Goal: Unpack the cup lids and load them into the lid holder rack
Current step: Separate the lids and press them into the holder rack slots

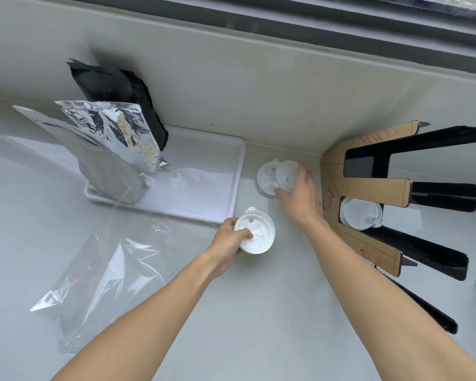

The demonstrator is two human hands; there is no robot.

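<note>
Resting in left grip (228,240): lid stack (256,235); right grip (300,193) around another lid (286,176).

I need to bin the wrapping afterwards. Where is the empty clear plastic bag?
In the head view the clear plastic bag lies flat on the counter at lower left, in front of the white tray and left of the left hand.

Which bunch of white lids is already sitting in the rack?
The lid stack in the rack's lower slot; the other two bunches are still in the person's hands.

white tray (204,204), foil bags (116,138), black bag (113,81)
</note>
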